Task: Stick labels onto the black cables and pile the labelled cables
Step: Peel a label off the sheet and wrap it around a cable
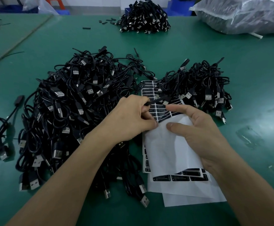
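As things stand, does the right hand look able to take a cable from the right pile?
Probably not yet: the right hand grips the label sheet. The right pile lies just beyond it with nothing between.

I see a green-matted table [230, 70] filling my view. Beyond its far edge stand blue crates [180, 7] and an orange stool [58, 2].

I'm seeing a thin black cable [159, 100] with a silver plug, pinched by my left hand [129, 118]. Right under that grip, a white paper backing sheet [170, 149] carries rows of glossy black labels [161, 111] with tiny white print. Left of the grip is a heap of black cables [71, 108], silver plug tips glinting. All around lies the dull green table mat [198, 51].
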